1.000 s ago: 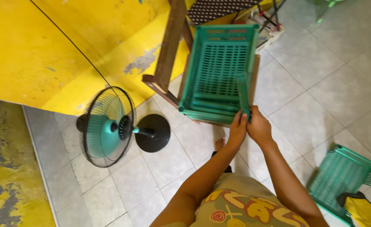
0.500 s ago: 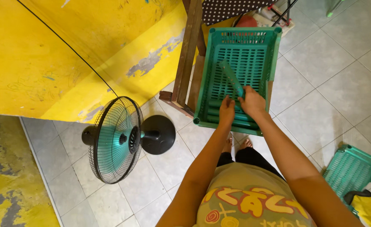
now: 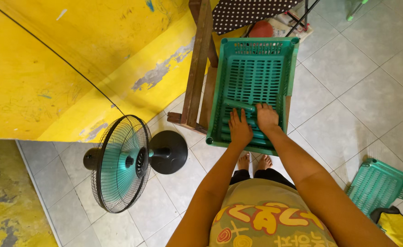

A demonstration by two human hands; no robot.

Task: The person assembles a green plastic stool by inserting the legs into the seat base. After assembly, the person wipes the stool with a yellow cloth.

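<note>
Green plastic crate (image 3: 256,73) — slatted floor, perforated walls — sits on a wooden stand (image 3: 197,68), and both hands are down inside its near end. Several loose green plastic pieces (image 3: 240,106), long and rounded, lie across the crate floor there. The left hand (image 3: 240,128) rests palm-down on the lower ones, fingers spread and flat rather than closed around anything. The right hand (image 3: 267,117), just beside the left and a little farther into the crate, has its fingers lying over the end of the uppermost piece; whether they curl under it or merely press on top cannot be told. Beyond the fingertips the crate floor runs bare to the far wall. Directly below the wrists, the person's bare feet (image 3: 255,162) stand on the pale tiled floor (image 3: 357,96), close to the crate's near rim. Out past the left hand a standing fan (image 3: 121,163) with a black cage and teal blades lies near its round black base, in front of a yellow wall (image 3: 50,68) with a thin dark cable across it. Out past the right forearm, well apart from the crate, a second green basket (image 3: 379,185) rests on the tiles, touching a yellow cloth (image 3: 398,227). Above the crate's far end, a dark polka-dotted fabric (image 3: 251,11) overhangs.
</note>
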